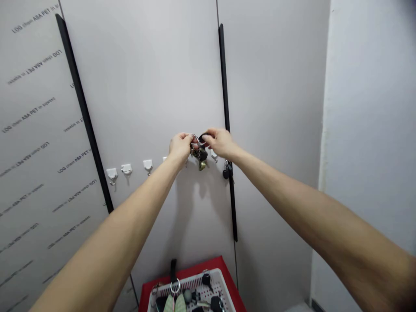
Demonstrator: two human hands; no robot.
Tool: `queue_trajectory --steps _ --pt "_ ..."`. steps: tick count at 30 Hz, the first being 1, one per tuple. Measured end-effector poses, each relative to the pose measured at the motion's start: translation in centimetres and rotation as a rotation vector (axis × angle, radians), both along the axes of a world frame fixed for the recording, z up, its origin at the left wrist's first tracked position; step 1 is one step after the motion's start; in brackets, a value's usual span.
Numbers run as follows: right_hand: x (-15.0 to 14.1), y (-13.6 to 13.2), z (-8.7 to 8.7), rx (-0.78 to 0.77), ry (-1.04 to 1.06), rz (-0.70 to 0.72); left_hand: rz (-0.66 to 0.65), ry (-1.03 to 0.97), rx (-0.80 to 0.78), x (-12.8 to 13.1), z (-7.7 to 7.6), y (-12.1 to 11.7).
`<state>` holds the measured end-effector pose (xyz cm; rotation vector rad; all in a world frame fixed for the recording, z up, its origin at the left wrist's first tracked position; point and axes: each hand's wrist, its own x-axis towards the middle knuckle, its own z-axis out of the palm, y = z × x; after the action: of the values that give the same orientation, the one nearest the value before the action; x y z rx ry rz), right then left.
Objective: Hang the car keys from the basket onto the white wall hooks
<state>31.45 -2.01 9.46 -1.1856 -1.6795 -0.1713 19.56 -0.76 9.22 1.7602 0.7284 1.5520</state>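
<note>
Between my two hands, in front of the pale cabinet door, hangs a bunch of keys on metal rings. The fingers of my left hand pinch a ring on the bunch's left side. My right hand is closed on a black piece attached to the same bunch. White adhesive hooks run in a row across the door at about hand height, some hidden behind my hands and left forearm. Another set of black keys hangs at the row's right end, below my right hand.
Below stands a white perforated basket holding several keys and key rings, on a red surface. Long black handles run down the door edges. Printed protective film covers the left door. A white wall lies to the right.
</note>
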Motion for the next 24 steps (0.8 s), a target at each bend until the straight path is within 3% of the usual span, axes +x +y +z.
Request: queue_trajectory --steps 2,4,9,11,12,13,15,17,19,21,24 --pt "-0.9 -1.1 -2.1 -0.052 -0.063 0.097 -0.049 0.120 -0.006 -0.9 -1.5 -0.8" --pt "-1.8 -2.1 -5.7 -0.165 -0.085 0.181 -0.051 0.300 -0.044 -2.2 -4.6 -1.5" --pt "-4.0 -4.2 -17.6 -0.480 -0.132 0.295 -0.120 0.661 -0.278 -5.5 -16.8 -3.1" --pt "-4.2 -4.5 -20.6 -0.601 -0.133 0.335 -0.137 0.732 -0.367 -6.4 -21.5 -3.8" --pt "-3.9 -4.5 -21.2 -0.624 -0.113 0.331 -0.150 0.753 -0.383 -6.8 -23.5 -4.0" --pt "-3.4 -4.4 -21.1 -0.606 -0.069 0.290 -0.140 0.746 -0.391 -7.3 -25.0 -4.2" --pt "-1.6 -3.9 -19.1 -0.428 0.069 0.098 -0.120 0.715 -0.403 -8.3 -27.0 -4.4" --pt "0.6 -3.1 -15.9 -0.149 0.212 -0.191 -0.072 0.657 -0.432 -9.6 -27.7 -4.3" --pt "2.5 -1.9 -13.2 -0.016 0.255 -0.447 0.018 0.584 -0.462 -11.2 -27.8 -3.9" --pt "3.5 -0.5 -11.8 -0.072 0.222 -0.511 0.121 0.521 -0.485 -13.0 -28.1 -3.4" --pt "3.7 1.1 -11.8 -0.106 0.199 -0.520 0.223 0.474 -0.530 -15.3 -29.5 -2.9"
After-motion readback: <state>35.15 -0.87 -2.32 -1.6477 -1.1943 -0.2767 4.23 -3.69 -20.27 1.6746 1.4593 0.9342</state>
